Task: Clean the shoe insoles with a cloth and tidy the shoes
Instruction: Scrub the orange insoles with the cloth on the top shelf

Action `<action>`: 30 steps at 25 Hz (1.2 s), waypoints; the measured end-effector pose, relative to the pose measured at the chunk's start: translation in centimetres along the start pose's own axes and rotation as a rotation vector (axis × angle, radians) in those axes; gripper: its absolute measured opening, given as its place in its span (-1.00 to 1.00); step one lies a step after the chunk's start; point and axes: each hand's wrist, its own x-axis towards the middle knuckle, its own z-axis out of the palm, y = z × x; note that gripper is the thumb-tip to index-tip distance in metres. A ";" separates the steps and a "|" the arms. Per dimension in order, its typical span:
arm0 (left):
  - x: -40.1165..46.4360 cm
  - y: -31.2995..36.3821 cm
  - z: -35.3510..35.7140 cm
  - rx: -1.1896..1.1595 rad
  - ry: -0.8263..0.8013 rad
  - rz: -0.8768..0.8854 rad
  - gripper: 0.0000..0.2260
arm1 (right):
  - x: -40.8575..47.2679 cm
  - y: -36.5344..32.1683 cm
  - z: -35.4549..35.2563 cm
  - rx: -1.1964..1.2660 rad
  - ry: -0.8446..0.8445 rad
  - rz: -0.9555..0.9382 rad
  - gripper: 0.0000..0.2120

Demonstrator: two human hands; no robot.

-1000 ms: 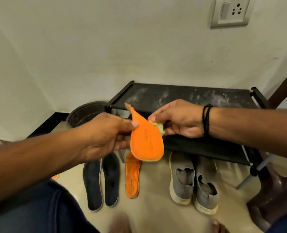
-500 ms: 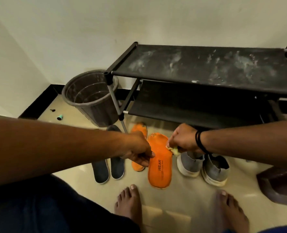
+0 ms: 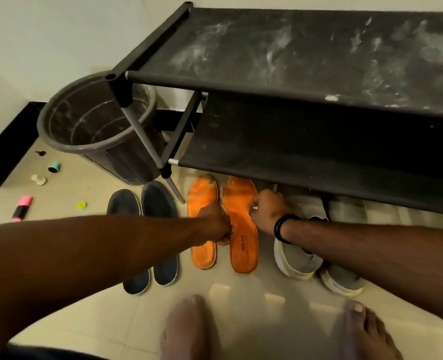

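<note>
— Where are your hands sitting?

— My left hand is pinching the left edge of the printed orange insole, mid-frame on the floor. My right hand is curling around a pale cloth at its right edge.

— Any room around it?

— The second orange insole is lying just beside it; bare tile is opening toward my feet, lower centre.

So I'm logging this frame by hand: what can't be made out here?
- Head view: the cloth in the right hand shows only as a pale sliver; curled fingers hide the rest.
- Left hand fingers at the printed orange insole edge: its own knuckles hide the grip.
- Grey shoes: the right forearm and the rack shelf cover their tops.
- Small print under WEAR: too small.
</note>
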 end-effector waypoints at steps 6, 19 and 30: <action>2.8 -1.6 -1.1 0.038 0.172 0.231 -0.45 | 1.7 0.1 0.5 -0.225 -0.021 -0.066 -0.91; -44.6 -0.6 -9.7 0.253 0.080 0.729 -0.84 | -5.7 -17.8 -1.7 0.788 -0.203 -0.402 -0.82; -44.3 -1.1 -15.9 -0.590 0.562 1.263 -0.85 | -1.8 -32.8 0.8 1.000 0.116 -0.259 -0.88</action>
